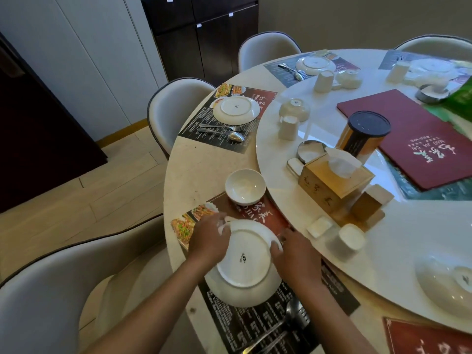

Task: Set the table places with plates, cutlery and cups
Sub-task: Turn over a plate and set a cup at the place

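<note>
Both hands clasped on the upturned plate point(245, 261) at lower centre of the frame: left hand point(208, 241) gripping its left rim, right hand point(293, 254) its right rim, plate lying foot-up on the placemat point(255, 325) directly between them. Round, so no long axis; equally near either hand, probably being squared on the mat. Just above, touching the mat's top edge, the bowl point(245, 186), upright and empty; spoon and fork point(278, 328) below right.

Tissue box point(334, 178) beside dark-lidded canister point(364, 135) — red menu point(419, 139) (closed) — on the turntable point(383, 264).
</note>
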Available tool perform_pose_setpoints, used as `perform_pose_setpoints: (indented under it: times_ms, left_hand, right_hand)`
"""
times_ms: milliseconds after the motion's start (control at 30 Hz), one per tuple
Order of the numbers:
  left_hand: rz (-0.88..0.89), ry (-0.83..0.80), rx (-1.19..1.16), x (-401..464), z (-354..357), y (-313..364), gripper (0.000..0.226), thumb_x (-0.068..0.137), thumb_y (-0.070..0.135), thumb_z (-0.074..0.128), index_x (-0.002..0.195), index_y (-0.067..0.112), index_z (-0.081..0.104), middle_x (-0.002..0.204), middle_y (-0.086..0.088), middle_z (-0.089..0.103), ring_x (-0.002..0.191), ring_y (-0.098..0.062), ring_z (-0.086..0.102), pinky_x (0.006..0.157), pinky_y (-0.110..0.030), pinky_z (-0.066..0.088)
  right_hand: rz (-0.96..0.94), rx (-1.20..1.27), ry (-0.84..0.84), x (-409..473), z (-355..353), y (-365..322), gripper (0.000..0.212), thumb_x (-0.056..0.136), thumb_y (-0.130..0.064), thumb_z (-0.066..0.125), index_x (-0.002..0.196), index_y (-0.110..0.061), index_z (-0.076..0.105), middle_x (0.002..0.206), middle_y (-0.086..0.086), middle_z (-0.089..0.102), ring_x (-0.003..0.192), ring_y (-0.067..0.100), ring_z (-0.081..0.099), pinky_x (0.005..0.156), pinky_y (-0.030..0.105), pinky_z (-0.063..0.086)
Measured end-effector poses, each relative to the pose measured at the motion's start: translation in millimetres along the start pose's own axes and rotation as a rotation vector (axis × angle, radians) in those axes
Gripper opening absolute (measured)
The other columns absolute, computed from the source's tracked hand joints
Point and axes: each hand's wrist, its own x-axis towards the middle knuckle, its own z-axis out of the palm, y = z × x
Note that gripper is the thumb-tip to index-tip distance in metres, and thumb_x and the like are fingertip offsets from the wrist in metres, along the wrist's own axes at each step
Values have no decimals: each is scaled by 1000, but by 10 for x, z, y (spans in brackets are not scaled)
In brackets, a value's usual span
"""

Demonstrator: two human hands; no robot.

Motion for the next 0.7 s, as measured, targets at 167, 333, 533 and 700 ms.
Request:
perform_pose_setpoints:
  times_ms: [167, 333, 533, 700]
  left_hand:
    - [121, -182, 258, -697, -9, -429, 61, 99, 46, 51, 155, 37, 30, 165, 0, 20, 152, -22, 17, 121, -39, 27]
    - [206, -227, 390, -863, 8, -543, 67, 104, 52, 34, 161, 35, 4, 170, -5, -3, 156, -27, 0, 121, -41, 24]
    - [278, -338, 388, -792, -158, -645, 83, 95, 59, 44, 159, 42, -6, 169, -1, -11, 156, -24, -4, 121, -45, 26]
    - [458, -338, 440, -883, -291, -915, 102, 89, 56, 54, 150, 49, -27, 168, 1, -19, 156, -21, -5, 117, -44, 37]
  right_hand:
    - [348, 116, -143, -405, 163, 28, 45, 86, -60, 61, 101, -18, 58, 90, -4, 62, 78, 15, 58, 55, 28, 42]
    - [594, 395, -324, -285, 77, -140, 64, 82, -54, 74, 120, -5, 59, 97, 4, 61, 86, 22, 59, 70, 33, 49]
    - [662, 556, -391, -255, -170, -231, 58, 79, -39, 81, 115, -3, 52, 96, 9, 59, 80, 21, 57, 61, 32, 45]
    - [554, 687, -353, -403, -219, -367, 53, 80, -32, 82, 117, -5, 56, 100, 13, 68, 69, 22, 67, 55, 28, 54]
